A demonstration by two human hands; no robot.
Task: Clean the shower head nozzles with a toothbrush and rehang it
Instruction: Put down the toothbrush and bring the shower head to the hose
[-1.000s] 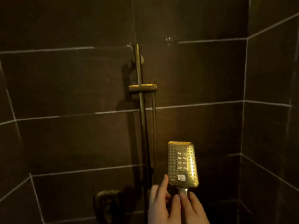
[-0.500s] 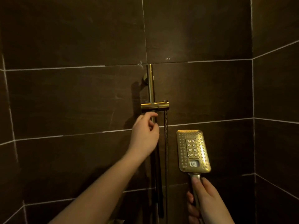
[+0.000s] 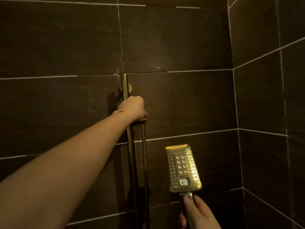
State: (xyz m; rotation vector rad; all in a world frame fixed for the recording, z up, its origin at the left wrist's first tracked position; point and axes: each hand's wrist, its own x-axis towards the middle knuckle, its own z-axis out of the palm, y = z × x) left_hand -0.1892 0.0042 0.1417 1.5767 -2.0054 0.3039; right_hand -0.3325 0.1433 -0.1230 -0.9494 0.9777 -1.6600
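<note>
One gold shower head (image 3: 182, 167) sits lower right of centre, nozzle face toward the camera, its handle gripped by the right hand (image 3: 198, 215) at the bottom edge. One rail (image 3: 126, 90) runs up mid-frame with one hose (image 3: 144, 149) just beside it. The left hand (image 3: 132, 107) is curled around the slider bracket (image 3: 143, 120) on that rail. Dark tile wall (image 3: 181, 38) all around, corner on the right.

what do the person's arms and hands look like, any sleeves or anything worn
Both are bare. The left forearm shows no sleeve, watch or band, with a small dark mark near the wrist. The left hand and right hand wear no gloves or visible rings; the right thumbnail is short and unpainted.
</note>
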